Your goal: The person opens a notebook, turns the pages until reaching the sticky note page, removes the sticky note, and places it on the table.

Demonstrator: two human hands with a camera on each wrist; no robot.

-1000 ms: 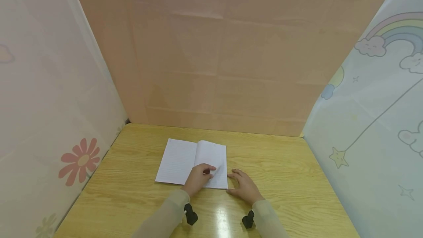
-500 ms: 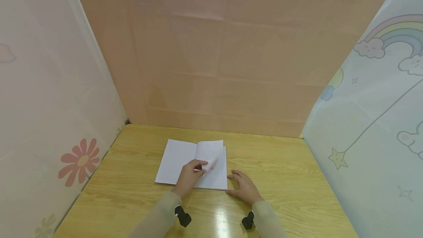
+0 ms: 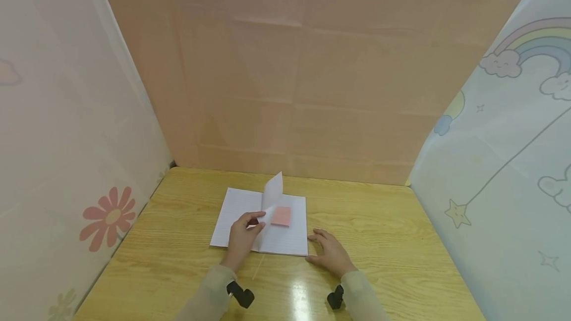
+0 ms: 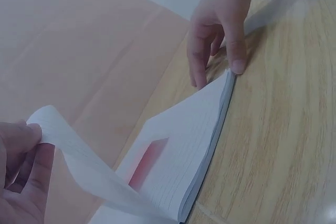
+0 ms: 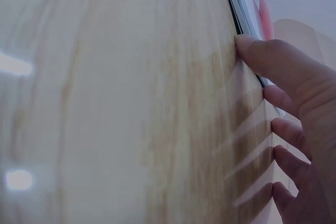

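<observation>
An open lined notebook (image 3: 236, 209) lies on the wooden table. Between thumb and fingers my left hand (image 3: 243, 234) pinches one page (image 3: 273, 192), which stands raised and curled near the spine. On the right-hand page beneath it sits a pink sticky note (image 3: 281, 216); in the left wrist view the same note (image 4: 149, 163) appears past the lifted sheet. My right hand (image 3: 331, 251) rests at the notebook's right edge with fingers loosely spread. Up close in the right wrist view, the thumb of that hand (image 5: 310, 98) touches the notebook's corner and the other fingertips stand along its side.
The wooden table (image 3: 379, 232) surrounds the notebook. A plain tan sheet (image 3: 290, 88) rises behind it, with patterned sheets on the left (image 3: 53, 137) and right (image 3: 504, 152). A dark device (image 3: 241, 294) is worn at the left wrist.
My left hand has moved left, lifting the pinched page from the right side up toward the spine. The pink sticky note has come into view underneath. My right hand has stayed put.
</observation>
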